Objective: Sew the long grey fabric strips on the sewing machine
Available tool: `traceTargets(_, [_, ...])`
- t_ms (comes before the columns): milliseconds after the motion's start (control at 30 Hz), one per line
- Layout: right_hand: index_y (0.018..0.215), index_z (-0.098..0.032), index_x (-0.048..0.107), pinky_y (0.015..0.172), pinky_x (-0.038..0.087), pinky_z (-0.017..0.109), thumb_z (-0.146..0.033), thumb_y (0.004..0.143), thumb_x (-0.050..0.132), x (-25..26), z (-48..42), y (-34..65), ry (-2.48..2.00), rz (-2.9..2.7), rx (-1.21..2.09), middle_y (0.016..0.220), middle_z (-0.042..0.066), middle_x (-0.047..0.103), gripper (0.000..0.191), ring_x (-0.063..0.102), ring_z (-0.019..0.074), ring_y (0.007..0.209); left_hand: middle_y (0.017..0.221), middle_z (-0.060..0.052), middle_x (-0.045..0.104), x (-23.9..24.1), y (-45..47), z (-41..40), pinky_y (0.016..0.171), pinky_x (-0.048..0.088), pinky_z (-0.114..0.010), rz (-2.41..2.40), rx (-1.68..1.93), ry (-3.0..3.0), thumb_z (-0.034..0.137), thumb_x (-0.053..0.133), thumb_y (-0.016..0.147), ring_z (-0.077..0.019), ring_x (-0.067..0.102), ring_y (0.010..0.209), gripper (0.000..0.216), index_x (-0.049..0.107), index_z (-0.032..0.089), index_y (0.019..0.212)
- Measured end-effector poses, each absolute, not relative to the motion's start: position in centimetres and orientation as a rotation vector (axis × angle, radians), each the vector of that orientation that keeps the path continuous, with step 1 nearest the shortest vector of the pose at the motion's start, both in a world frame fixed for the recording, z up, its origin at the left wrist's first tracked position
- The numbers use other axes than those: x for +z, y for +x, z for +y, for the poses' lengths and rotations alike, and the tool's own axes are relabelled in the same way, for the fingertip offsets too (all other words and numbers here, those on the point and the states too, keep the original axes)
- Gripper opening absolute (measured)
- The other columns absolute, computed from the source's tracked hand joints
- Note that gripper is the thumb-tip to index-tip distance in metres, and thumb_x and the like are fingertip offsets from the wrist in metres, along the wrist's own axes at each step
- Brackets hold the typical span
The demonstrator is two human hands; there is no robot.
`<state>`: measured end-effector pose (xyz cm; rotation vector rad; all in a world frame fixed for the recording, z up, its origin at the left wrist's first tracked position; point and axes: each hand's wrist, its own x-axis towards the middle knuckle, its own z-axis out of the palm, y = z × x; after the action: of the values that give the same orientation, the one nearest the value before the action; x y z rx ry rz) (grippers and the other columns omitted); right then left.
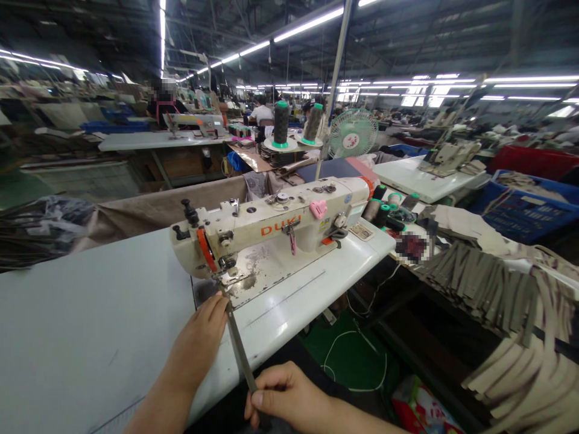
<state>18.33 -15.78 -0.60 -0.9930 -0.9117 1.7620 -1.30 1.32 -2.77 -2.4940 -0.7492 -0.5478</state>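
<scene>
At a white desk (90,313) on a factory floor, a worker holds a narrow grey strip (238,346) up to the foot of a sewing machine (271,226). Left hand (199,346) lies nearly flat, its fingers (218,304) stretched out and pressing the strip's far end to the plate just beside the foot, gripping nothing. Right hand (289,398) is closed, thumb and forefinger pinching the near end out past the desk's edge, so the strip runs taut between the two. The risk, by the look of it, is that the left fingertips sit very near the needle and could be caught if they creep forward, and a sideways pull from the right hand could skew the strip. The needle is hard to make out under the machine's head, the strip's tail is hidden in the right hand, and both forearms are cut off by the frame. Piled strips (479,283) lie at right.
</scene>
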Motion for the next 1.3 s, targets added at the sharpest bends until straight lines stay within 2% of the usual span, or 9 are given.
traceTargets(133, [0.082,-0.011,0.084,0.066,0.047,0.022,-0.062,0.077,0.085,-0.56,-15.77,18.28,-1.001,-0.909,1.77,0.067,0.002,0.069,0.051,0.061,0.0099,0.062,0.125,-0.018,0.07,-2.77,-1.34,1.3,0.108,0.054,-0.042,-0.71,-0.552,-2.473,0.008,0.038,0.101,-0.0297,0.064,0.122,0.039,0.075,0.006,0.115])
traceTargets(300, [0.082,-0.012,0.085,0.065,0.046,0.022,-0.057,0.08,0.085,-0.56,-15.69,18.23,-0.967,-0.907,1.757,0.066,0.002,0.069,0.045,0.06,0.0097,0.061,0.125,-0.016,0.07,-3.14,-1.55,1.39,0.109,0.053,-0.044,-0.692,-0.518,-2.473,0.005,0.041,0.098,-0.0309,0.063,0.123,0.039,0.076,0.009,0.114])
traceTargets(567, [0.083,-0.013,0.085,0.067,0.047,0.023,-0.06,0.079,0.084,-0.41,-15.77,18.41,-0.99,-0.914,1.766,0.068,0.002,0.07,0.047,0.06,0.0102,0.061,0.13,-0.018,0.068,-3.41,-1.79,1.38,0.111,0.052,-0.046,-0.703,-0.489,-2.501,0.006,0.043,0.098,-0.0317,0.062,0.126,0.037,0.076,0.009,0.114])
traceTargets(1033, [0.083,-0.013,0.085,0.069,0.046,0.024,-0.06,0.077,0.086,-0.18,-15.76,18.32,-0.977,-0.898,1.784,0.068,0.002,0.069,0.047,0.061,0.0101,0.062,0.128,-0.017,0.069,-3.56,-1.79,1.44,0.111,0.052,-0.046,-0.749,-0.561,-2.579,0.005,0.044,0.096,-0.0316,0.062,0.127,0.037,0.076,0.011,0.115])
traceTargets(1300, [0.086,-0.012,0.085,0.07,0.046,0.025,-0.058,0.08,0.084,-0.58,-15.8,18.31,-0.977,-0.912,1.803,0.07,0.002,0.07,0.046,0.06,0.011,0.065,0.127,-0.016,0.07,-3.49,-1.64,1.48,0.11,0.053,-0.044,-0.762,-0.589,-2.546,0.009,0.04,0.1,-0.0298,0.062,0.126,0.039,0.075,0.012,0.117])
